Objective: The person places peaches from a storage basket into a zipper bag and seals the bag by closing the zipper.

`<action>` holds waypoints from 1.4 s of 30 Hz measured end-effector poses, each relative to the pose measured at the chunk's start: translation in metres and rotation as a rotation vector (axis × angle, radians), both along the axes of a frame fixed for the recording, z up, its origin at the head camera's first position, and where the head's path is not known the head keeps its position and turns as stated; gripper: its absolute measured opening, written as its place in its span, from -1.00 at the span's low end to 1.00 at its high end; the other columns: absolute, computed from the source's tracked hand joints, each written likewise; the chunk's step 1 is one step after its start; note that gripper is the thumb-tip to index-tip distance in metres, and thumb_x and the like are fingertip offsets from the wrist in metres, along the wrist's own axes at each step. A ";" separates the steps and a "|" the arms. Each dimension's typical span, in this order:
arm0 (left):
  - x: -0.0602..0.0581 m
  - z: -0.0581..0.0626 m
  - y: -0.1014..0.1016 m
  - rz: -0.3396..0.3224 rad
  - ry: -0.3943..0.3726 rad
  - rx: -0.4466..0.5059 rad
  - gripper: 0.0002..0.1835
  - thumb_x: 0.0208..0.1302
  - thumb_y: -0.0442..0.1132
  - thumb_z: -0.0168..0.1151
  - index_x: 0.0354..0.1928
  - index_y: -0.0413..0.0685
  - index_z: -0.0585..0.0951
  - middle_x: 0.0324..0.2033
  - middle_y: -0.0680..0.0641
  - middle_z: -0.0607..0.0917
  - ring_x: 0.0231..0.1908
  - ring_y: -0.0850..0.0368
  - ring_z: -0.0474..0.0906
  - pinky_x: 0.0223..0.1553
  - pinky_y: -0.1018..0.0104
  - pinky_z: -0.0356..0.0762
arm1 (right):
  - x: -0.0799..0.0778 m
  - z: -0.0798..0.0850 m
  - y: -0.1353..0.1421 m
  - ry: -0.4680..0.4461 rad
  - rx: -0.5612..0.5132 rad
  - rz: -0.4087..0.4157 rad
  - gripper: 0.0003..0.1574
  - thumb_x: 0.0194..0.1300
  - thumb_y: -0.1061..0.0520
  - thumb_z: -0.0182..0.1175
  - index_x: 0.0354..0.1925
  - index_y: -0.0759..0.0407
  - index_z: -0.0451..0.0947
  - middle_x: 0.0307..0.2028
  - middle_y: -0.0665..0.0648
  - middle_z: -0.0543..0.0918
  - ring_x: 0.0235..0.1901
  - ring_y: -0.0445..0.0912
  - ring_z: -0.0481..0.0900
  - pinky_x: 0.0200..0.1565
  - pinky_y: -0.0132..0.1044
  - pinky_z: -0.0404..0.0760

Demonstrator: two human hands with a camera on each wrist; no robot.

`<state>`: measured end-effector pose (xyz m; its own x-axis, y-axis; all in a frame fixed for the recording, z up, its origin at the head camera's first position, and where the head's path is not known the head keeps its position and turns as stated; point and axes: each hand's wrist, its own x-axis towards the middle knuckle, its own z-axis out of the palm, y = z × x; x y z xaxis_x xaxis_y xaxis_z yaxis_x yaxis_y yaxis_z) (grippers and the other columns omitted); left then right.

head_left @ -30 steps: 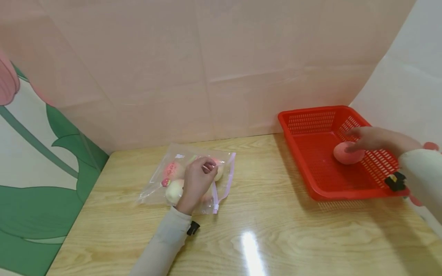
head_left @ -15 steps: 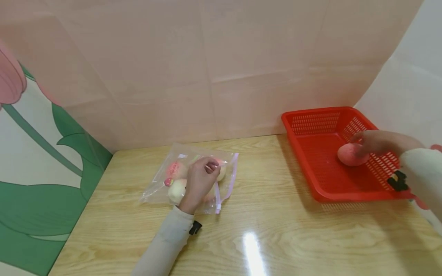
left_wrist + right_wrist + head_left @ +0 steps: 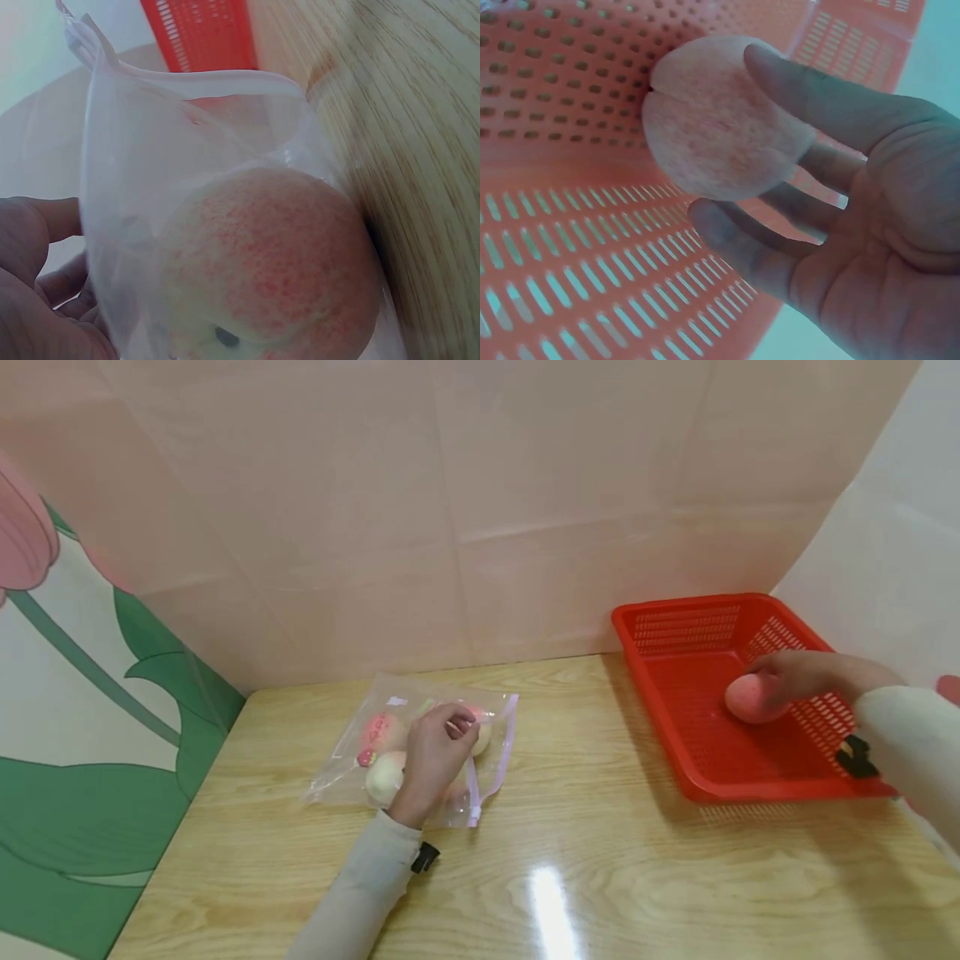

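In the head view a clear zip bag [image 3: 495, 760] with a lilac zip edge lies at the left of the table, several peaches inside it. My left hand [image 3: 438, 752] is above it, fingers curled, pinching the bag's upper film near its mouth. The left wrist view shows a peach [image 3: 270, 262] through the plastic, beside that hand's fingers [image 3: 64, 217]. Over at the right, my right hand [image 3: 798, 677] grips a pink peach [image 3: 746, 697] within the red basket [image 3: 675, 752]. Thumb and fingers curl around this peach [image 3: 712, 120] in the right wrist view.
Slotted walls ring the basket, its rim raised above the wooden table [image 3: 600, 877]. A pale wall covering [image 3: 450, 527] stands along the table's back, and a white panel [image 3: 900, 527] is at the right. A small pink strawberry-like piece [image 3: 367, 757] shows in the bag.
My right hand has come down onto the peach in the basket, and its fingers have closed around it. The peach has moved slightly left. My left hand stays at the bag.
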<state>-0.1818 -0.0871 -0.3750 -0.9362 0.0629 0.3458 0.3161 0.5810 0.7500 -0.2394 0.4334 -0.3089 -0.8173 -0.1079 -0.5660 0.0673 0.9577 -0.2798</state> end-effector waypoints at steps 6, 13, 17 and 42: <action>-0.001 0.000 0.000 0.000 -0.001 -0.002 -0.96 0.19 -0.30 0.39 -0.32 -0.07 0.69 -0.44 -0.01 0.71 -0.43 0.20 0.60 -0.38 0.39 0.62 | -0.005 -0.012 0.002 0.065 -0.021 -0.016 0.32 -0.04 -0.33 0.43 0.42 0.36 0.13 0.20 0.53 0.39 0.03 0.36 0.41 -0.04 0.37 0.52; -0.003 0.001 0.000 0.003 -0.009 -0.006 -0.95 0.19 -0.29 0.40 -0.33 -0.05 0.69 -0.44 -0.01 0.71 -0.44 0.19 0.60 -0.39 0.38 0.62 | -0.008 -0.023 0.003 0.254 -0.086 0.011 0.12 0.02 -0.18 0.47 0.37 0.31 0.25 0.14 0.47 0.49 -0.03 0.25 0.52 -0.07 0.27 0.60; -0.003 0.001 -0.001 0.004 -0.006 -0.009 -0.95 0.19 -0.29 0.40 -0.33 -0.05 0.69 -0.44 -0.01 0.71 -0.44 0.19 0.59 -0.40 0.38 0.61 | -0.013 -0.034 0.008 0.265 -0.156 0.014 0.12 0.12 -0.21 0.42 0.43 0.25 0.18 0.27 0.48 0.39 0.10 0.33 0.44 0.01 0.30 0.57; -0.004 0.003 -0.001 0.007 -0.007 -0.037 -0.95 0.21 -0.26 0.38 -0.31 -0.05 0.69 -0.43 0.00 0.70 -0.42 0.20 0.59 -0.39 0.38 0.62 | -0.018 -0.050 0.009 0.244 -0.246 -0.056 0.15 0.09 -0.27 0.43 0.46 0.12 0.14 0.29 0.41 0.38 0.12 0.27 0.43 0.03 0.21 0.62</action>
<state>-0.1861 -0.0877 -0.3718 -0.9389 0.0693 0.3371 0.3072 0.6103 0.7301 -0.2572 0.4421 -0.3591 -0.9340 -0.1677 -0.3155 0.0206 0.8563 -0.5161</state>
